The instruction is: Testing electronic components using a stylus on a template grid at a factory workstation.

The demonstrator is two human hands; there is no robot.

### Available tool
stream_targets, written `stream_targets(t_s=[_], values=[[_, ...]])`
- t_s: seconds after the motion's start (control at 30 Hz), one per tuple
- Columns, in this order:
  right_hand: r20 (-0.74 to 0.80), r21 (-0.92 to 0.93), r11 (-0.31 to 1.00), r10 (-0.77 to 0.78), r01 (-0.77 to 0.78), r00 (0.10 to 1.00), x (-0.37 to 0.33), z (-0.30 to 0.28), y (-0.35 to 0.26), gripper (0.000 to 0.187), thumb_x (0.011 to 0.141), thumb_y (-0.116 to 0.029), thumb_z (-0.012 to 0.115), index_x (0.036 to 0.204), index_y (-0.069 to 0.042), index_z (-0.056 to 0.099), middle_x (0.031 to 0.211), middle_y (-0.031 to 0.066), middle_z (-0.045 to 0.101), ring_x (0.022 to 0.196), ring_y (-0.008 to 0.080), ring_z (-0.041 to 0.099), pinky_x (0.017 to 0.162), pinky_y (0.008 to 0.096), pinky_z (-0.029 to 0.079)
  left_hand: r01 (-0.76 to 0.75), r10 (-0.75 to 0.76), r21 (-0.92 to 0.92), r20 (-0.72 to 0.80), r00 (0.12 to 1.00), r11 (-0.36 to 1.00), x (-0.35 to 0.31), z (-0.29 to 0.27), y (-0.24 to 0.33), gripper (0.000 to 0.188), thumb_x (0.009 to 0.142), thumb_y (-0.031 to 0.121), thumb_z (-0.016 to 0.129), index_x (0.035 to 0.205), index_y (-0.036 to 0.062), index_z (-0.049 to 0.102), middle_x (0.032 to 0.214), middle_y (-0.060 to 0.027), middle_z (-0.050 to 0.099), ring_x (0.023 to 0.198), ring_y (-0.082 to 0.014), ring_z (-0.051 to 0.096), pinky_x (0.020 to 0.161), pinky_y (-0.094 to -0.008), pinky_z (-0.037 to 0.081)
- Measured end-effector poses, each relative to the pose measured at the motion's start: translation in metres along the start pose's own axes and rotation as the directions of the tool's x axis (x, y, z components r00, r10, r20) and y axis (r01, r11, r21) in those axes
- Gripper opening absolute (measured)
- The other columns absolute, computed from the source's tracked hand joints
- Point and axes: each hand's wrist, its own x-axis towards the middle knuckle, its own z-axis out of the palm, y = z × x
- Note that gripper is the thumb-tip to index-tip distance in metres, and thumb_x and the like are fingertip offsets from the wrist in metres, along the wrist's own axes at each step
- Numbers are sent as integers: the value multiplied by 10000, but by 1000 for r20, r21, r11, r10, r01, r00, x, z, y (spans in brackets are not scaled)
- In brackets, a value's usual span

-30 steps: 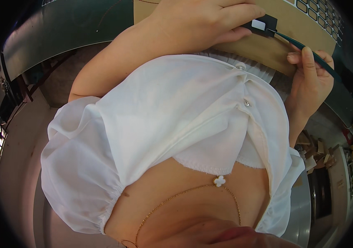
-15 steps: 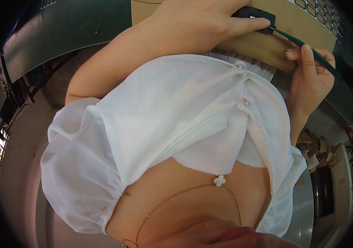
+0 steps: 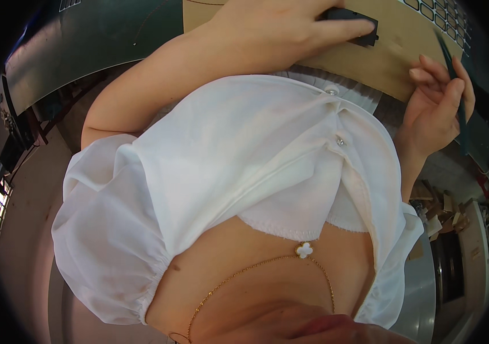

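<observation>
My left hand (image 3: 279,31) reaches across the top of the view and grips a small black block (image 3: 366,30), pressing it onto a brown cardboard sheet (image 3: 390,66). My right hand (image 3: 435,109) hovers at the sheet's right edge, fingers curled around a thin dark tool (image 3: 458,100) that points up and away. The tool is apart from the block. My white blouse fills the middle of the view and hides the near part of the sheet.
A dark green mat (image 3: 112,34) lies under the cardboard on the bench. A dark grid of keys (image 3: 440,14) sits at the top right. Cardboard scraps (image 3: 436,206) lie on the floor at the right, beside a metal surface (image 3: 428,286).
The tool's tip met the block a second ago; now my right hand has drawn back to the right with the tool. My left hand and the block sit higher in view.
</observation>
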Motion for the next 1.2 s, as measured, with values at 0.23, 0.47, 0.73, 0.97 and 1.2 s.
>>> stream_targets(t_s=[0.23, 0.47, 0.73, 0.97, 1.2], values=[[481, -538, 724, -157, 431, 863, 8, 27, 10, 268, 726, 26, 606, 966, -31, 501, 983, 116, 610, 910, 243, 563, 867, 299, 418, 79, -55, 99, -228, 972, 992, -2, 6, 0, 499, 669, 162, 601, 1114, -12, 456, 865, -112, 497, 769, -219, 489, 767, -311, 402], [493, -564, 676, -185, 474, 850, 12, 17, 4, 314, 673, 36, 654, 918, -49, 478, 1004, 101, 607, 921, 218, 547, 852, 298, 412, 162, -158, 4, -204, 966, 987, -4, 7, 4, 512, 648, 123, 611, 1104, -43, 450, 890, -143, 529, 768, -250, 511, 726, -306, 425], [110, -626, 653, -467, 426, 877, 39, -87, -37, 301, 690, 46, 669, 889, -33, 457, 964, 143, 592, 878, 200, 585, 769, 267, 471, 121, -128, -52, -174, 976, 991, 5, 2, 2, 503, 651, 113, 616, 1104, -38, 460, 894, -145, 534, 806, -251, 522, 782, -319, 424], [-195, -830, 544, -494, 126, 847, 27, -167, -52, 253, 720, 6, 654, 857, -27, 444, 913, 140, 594, 839, 182, 577, 781, 256, 442, -133, 107, -1, -586, 803, 991, 8, 26, -16, 498, 651, 113, 617, 1104, -30, 467, 897, -140, 537, 816, -245, 525, 820, -329, 413], [-239, -845, 535, -409, 20, 881, 33, -173, -42, 245, 738, -23, 643, 901, -13, 461, 895, 127, 596, 822, 179, 578, 778, 256, 440, -134, 80, -51, -580, 810, 990, 10, 26, -16, 479, 655, 117, 615, 1090, -28, 476, 895, -135, 538, 823, -242, 527, 822, -331, 410]])
